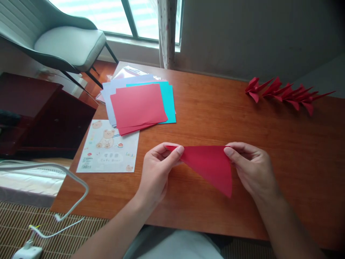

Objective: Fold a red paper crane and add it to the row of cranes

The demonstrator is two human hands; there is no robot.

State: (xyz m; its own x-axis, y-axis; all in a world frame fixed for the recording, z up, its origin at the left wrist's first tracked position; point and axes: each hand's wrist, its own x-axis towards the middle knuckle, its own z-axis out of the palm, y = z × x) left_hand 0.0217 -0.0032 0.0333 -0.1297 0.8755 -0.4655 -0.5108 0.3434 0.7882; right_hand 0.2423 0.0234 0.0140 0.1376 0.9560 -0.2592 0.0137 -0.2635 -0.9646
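A sheet of red origami paper (210,165), folded into a triangle, is held above the wooden table (205,108). My left hand (159,169) pinches its left corner between thumb and fingers. At the upper right, my right hand (250,165) grips the other end of the top edge the same way. The top edge runs nearly level between the two hands, and one point of the triangle hangs down near the right hand. Parts of both ends are hidden under my thumbs and fingers.
Red paper sheets (138,106) lie over turquoise paper (169,104) and lavender sheets (109,100). A bear-printed sheet (107,151) lies at the left. Several folded red paper cranes (288,94) stand in a row at the back right. A white cable (78,176) hangs by the table's left edge.
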